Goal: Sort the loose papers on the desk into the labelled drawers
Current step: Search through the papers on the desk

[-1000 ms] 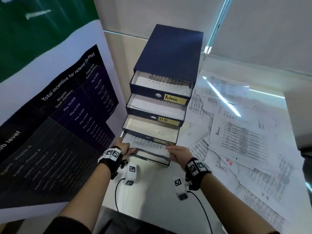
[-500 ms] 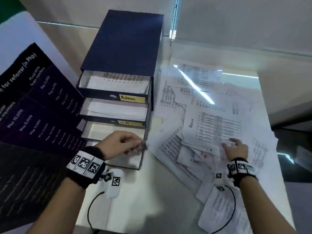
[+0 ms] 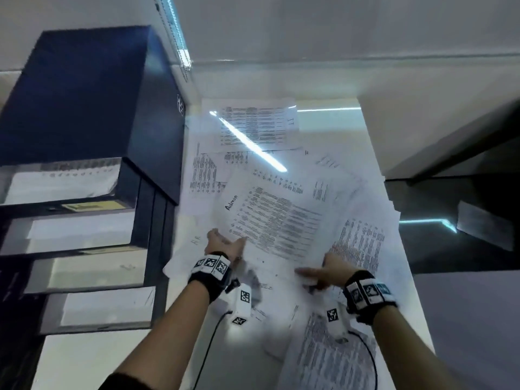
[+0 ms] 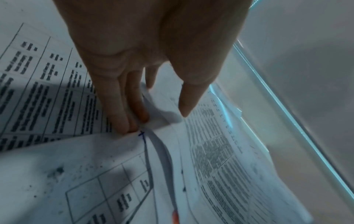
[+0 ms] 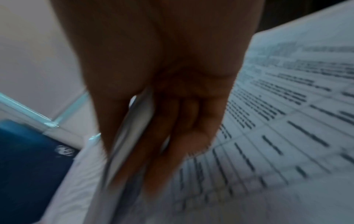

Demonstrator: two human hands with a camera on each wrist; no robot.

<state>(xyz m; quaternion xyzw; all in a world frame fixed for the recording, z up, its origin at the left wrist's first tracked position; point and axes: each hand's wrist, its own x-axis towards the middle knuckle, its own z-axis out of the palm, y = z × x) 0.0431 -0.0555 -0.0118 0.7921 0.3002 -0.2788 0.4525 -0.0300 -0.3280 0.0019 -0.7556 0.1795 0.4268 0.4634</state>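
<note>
Loose printed sheets [image 3: 363,243] overlap across the white desk. On top lies a sheet handwritten "Admin" [image 3: 270,220]. My left hand [image 3: 225,243] is at its near-left corner; the left wrist view shows the left hand [image 4: 157,121] with straight fingers [image 4: 122,118] slid under a sheet edge and the thumb held apart above. My right hand [image 3: 318,273] pinches the near edge of what seems the same sheet, thumb on top. In the blurred right wrist view, paper runs between thumb and fingers of the right hand [image 5: 130,166]. The navy drawer unit [image 3: 84,108] stands left with several drawers pulled out.
The top drawer bears a yellow label [image 3: 92,205] and holds paper. A wall and a glowing light strip [image 3: 177,38] close the desk's far side. The desk's right edge [image 3: 394,220] drops to a dark floor. Bare desk [image 3: 112,356] lies near me, below the drawers.
My left hand left the bottom drawer and crossed right to the paper pile. My right hand shifted to the Admin sheet's near edge and pinched it. The head view swung right.
</note>
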